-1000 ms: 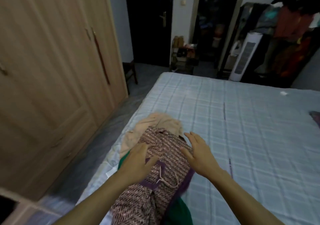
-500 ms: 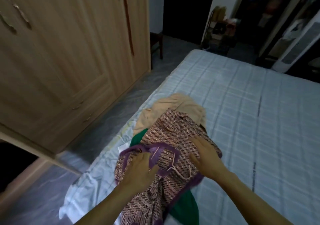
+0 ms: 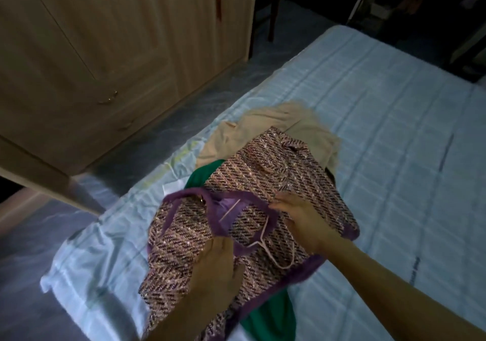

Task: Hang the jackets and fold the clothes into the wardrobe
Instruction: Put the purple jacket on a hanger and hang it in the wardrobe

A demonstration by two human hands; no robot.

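Bed (image 3: 394,119) corner, tweed jacket (image 3: 265,175) near edge

Both forearms bare, both in view.

Left forearm (image 3: 181,319): enters at bottom edge, left of centre, runs up and slightly right. Left hand (image 3: 218,269): back of hand up, wrist straight, fingers (image 3: 219,243) curled forward over the collar edge of the tweed jacket (image 3: 263,172), thumb spread to the right. It grips the fabric.

Right forearm (image 3: 394,290): enters at lower right corner, runs up and left. Right hand (image 3: 302,217): palm down, resting on the jacket. Fingertips bunched, pointing left, touching the collar trim; pinching or only pressing: cannot tell.

Hands near each other, apart, right above left.
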